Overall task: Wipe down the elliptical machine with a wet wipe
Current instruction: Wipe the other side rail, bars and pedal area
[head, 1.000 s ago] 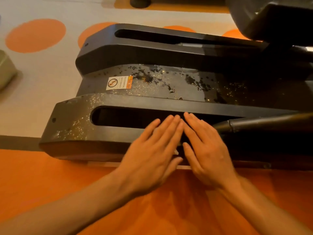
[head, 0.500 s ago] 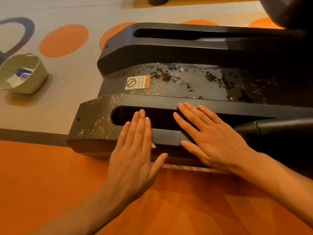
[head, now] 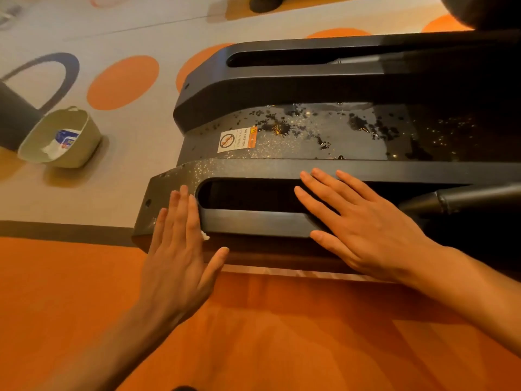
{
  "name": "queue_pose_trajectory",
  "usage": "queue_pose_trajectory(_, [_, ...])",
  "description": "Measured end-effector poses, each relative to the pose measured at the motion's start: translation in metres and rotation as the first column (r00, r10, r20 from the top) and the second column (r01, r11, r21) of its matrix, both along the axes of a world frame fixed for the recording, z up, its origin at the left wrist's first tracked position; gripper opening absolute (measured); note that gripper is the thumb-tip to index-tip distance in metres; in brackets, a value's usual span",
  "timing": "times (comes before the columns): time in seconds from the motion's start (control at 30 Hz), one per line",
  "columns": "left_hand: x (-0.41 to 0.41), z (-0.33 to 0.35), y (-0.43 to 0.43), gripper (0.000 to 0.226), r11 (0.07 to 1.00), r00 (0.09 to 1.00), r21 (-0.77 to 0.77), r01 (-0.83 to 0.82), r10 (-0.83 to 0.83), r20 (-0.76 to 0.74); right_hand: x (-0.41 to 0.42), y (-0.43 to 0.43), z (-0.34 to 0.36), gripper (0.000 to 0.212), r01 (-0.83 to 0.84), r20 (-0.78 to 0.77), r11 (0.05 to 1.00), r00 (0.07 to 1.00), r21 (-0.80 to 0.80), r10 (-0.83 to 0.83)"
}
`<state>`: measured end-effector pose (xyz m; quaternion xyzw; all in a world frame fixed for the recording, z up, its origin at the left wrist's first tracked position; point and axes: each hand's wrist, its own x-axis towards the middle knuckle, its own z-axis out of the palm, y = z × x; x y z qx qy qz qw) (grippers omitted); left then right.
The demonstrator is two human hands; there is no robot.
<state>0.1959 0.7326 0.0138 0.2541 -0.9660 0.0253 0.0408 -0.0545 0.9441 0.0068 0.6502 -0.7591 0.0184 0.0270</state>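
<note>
The left hand is laid flat, fingers straight and together, on the near rail end of the elliptical machine. The wet wipe is pressed beneath it, and only a white corner is seen beside the palm. The right hand is spread flat, fingers slightly apart, across the rail's slot further right. Droplets are seen on the central cover around a warning sticker. A pale basket is set on the floor to the left.

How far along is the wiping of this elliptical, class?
Done: the near rail looks clean along its front. In hand: the left hand presses the wipe at its left end; the right hand rests flat. Left: that speckled end and the wet centre panel.
</note>
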Motion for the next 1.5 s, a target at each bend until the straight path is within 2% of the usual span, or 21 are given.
queue_pose_trajectory(0.07, [-0.011, 0.0, 0.017, 0.095, 1.0, 1.0, 0.022, 0.006, -0.006, -0.025, 0.001, -0.001, -0.001, 0.068, -0.005, -0.006, 1.0, 1.0, -0.001, 0.005])
queue_pose_trajectory(0.2, [-0.045, -0.002, 0.055, 0.1, 0.97, 0.97, -0.014, 0.241, -0.241, -0.009, 0.001, -0.001, 0.002, 0.068, 0.004, -0.005, 1.0, 1.0, 0.017, -0.004])
queue_pose_trajectory(0.3, [-0.047, -0.001, 0.052, 0.097, 0.958, 0.959, -0.044, 0.283, -0.283, 0.003, 0.009, -0.009, 0.006, 0.068, 0.022, 0.001, 1.0, 1.0, 0.005, -0.022])
queue_pose_trajectory(0.43, [-0.024, 0.002, 0.034, 0.089, 0.96, 0.959, -0.024, 0.279, -0.28, -0.038, 0.036, -0.046, 0.013, 0.069, 0.005, 0.058, 0.998, 0.998, -0.062, -0.001])
queue_pose_trajectory(0.57, [-0.018, 0.0, 0.024, 0.079, 0.967, 0.963, -0.022, 0.253, -0.254, -0.087, 0.053, -0.069, 0.01, 0.07, -0.011, 0.085, 0.999, 0.996, -0.04, 0.014])
queue_pose_trajectory(0.7, [-0.007, -0.022, 0.014, 0.065, 0.995, 0.971, -0.031, 0.096, -0.101, -0.216, 0.049, -0.068, 0.012, 0.07, 0.057, 0.163, 0.998, 0.985, -0.018, -0.053])
queue_pose_trajectory(0.77, [-0.001, -0.038, 0.019, 0.066, 0.999, 0.949, 0.011, -0.046, 0.047, -0.312, 0.049, -0.07, 0.013, 0.07, 0.058, 0.188, 0.998, 0.981, 0.006, -0.058])
queue_pose_trajectory(0.83, [-0.014, -0.051, 0.036, 0.076, 0.993, 0.92, 0.063, -0.101, 0.118, -0.374, 0.051, -0.071, 0.013, 0.07, 0.052, 0.197, 0.999, 0.979, 0.009, -0.052])
queue_pose_trajectory(0.9, [-0.035, -0.059, 0.06, 0.081, 0.996, 0.904, 0.064, -0.06, 0.081, -0.421, 0.052, -0.071, 0.015, 0.068, 0.053, 0.228, 0.999, 0.972, -0.007, -0.05])
queue_pose_trajectory(1.03, [-0.044, -0.082, 0.079, 0.075, 0.997, 0.866, -0.015, 0.074, -0.072, -0.496, 0.051, -0.067, 0.018, 0.065, 0.064, 0.337, 0.997, 0.941, -0.051, -0.043])
queue_pose_trajectory(1.17, [-0.018, -0.103, 0.05, 0.073, 0.99, 0.856, -0.113, 0.081, -0.127, -0.502, 0.052, -0.066, 0.018, 0.063, 0.045, 0.309, 0.998, 0.951, -0.037, -0.032])
queue_pose_trajectory(1.3, [0.006, -0.103, 0.02, 0.069, 0.996, 0.826, 0.079, -0.04, 0.078, -0.558, 0.053, -0.067, 0.017, 0.065, 0.038, 0.264, 0.999, 0.964, -0.007, -0.034])
queue_pose_trajectory(1.43, [-0.007, -0.088, 0.037, 0.073, 0.956, 0.764, 0.293, -0.02, 0.204, -0.612, 0.054, -0.067, 0.016, 0.067, 0.025, 0.209, 1.0, 0.978, 0.011, -0.026])
queue_pose_trajectory(1.5, [-0.024, -0.08, 0.049, 0.075, 0.958, 0.736, 0.286, 0.008, 0.188, -0.651, 0.054, -0.067, 0.015, 0.067, 0.021, 0.192, 1.0, 0.981, 0.012, -0.023])
